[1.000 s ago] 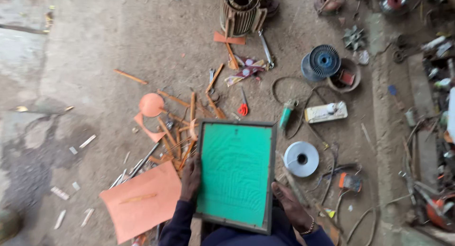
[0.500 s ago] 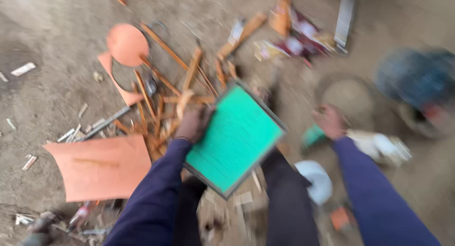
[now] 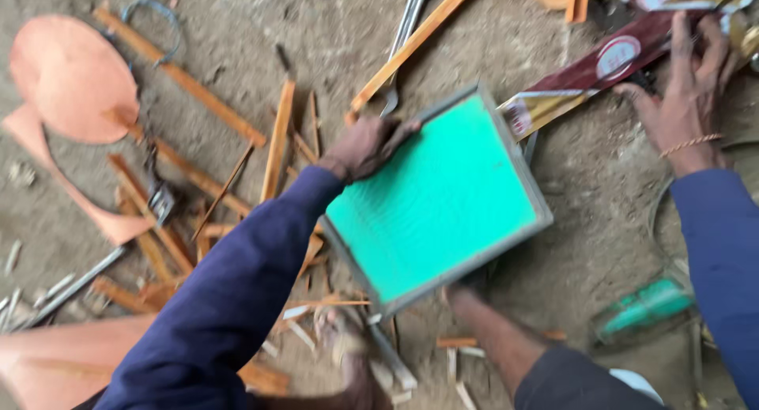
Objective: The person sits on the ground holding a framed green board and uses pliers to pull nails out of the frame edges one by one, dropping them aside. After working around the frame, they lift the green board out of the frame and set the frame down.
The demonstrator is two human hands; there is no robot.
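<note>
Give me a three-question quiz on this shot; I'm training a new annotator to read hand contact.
1. True or false: the left hand grips the top edge of the green framed panel.
2. What does the right hand rest on? A) wrench B) maroon and gold wrapper C) orange disc
3. Fill in: the thin sticks scattered on the dirt ground are ____ in colour.

Key: 1 true. 2 B, the maroon and gold wrapper. 3 orange, see the sticks.

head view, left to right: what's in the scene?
Round orange disc → long wooden strips → left hand on the frame's upper-left edge → green panel in grey frame → maroon and gold wrapper → right hand resting on the wrapper.
</note>
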